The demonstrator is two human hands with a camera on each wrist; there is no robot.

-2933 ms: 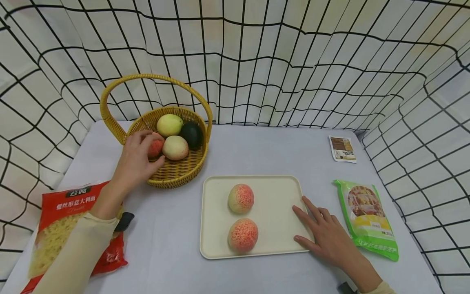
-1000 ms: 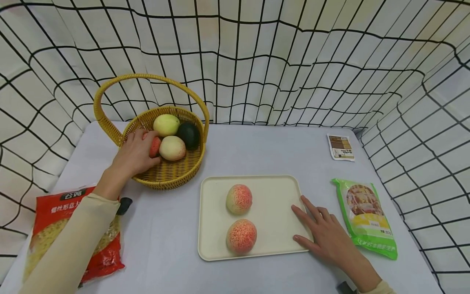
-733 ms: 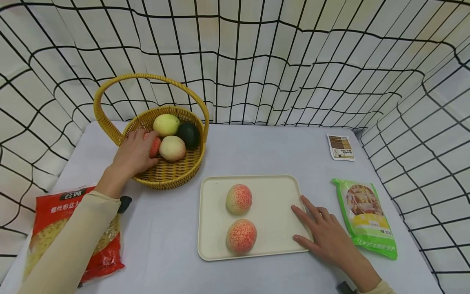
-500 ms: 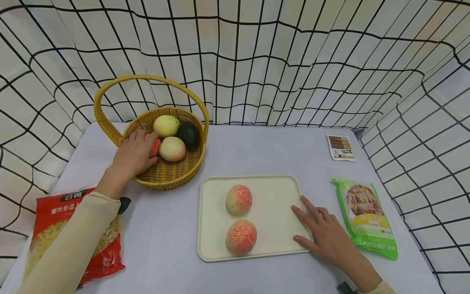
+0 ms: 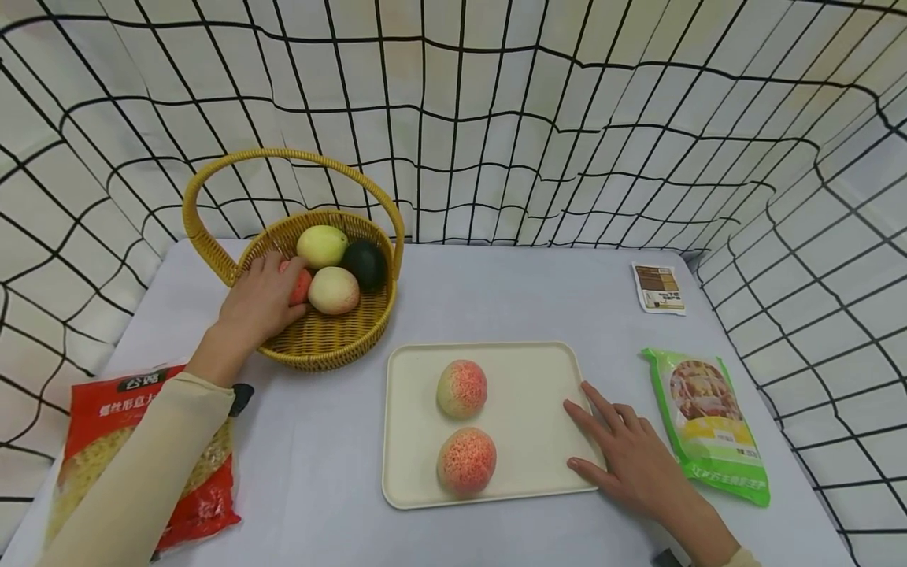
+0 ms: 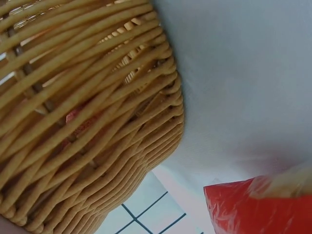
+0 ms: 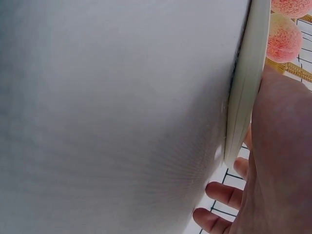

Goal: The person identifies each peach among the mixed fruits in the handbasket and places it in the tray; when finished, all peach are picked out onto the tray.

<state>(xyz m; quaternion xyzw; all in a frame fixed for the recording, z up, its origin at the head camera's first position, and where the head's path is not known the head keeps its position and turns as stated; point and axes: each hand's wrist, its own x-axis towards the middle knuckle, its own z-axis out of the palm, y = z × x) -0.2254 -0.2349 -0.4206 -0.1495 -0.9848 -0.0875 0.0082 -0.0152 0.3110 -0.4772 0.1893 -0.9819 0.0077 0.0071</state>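
Observation:
My left hand (image 5: 264, 299) reaches into the yellow wicker basket (image 5: 322, 354) and grips a red peach (image 5: 301, 287), fingers over its far side and thumb near its front. Part of that peach is hidden under the hand; in the left wrist view the basket's weave (image 6: 97, 112) covers nearly all of it. Next to it in the basket lie a pale peach (image 5: 334, 290), a yellow-green lemon-like fruit (image 5: 322, 246) and a dark green avocado-like fruit (image 5: 364, 264). My right hand (image 5: 634, 457) lies with fingers spread at the right edge of a cream tray (image 5: 531, 417).
Two pink-speckled peaches (image 5: 462, 389) sit on the tray's left half. A red pasta bag (image 5: 205, 504) lies under the left forearm. At the right are a green food packet (image 5: 708, 425) and a small brown-and-white sachet (image 5: 658, 288). Black netting (image 5: 460, 118) surrounds the table.
Since the oldest frame, my left hand has moved lower around the red peach in the basket, then held nearly still. The right hand stays at the tray's edge.

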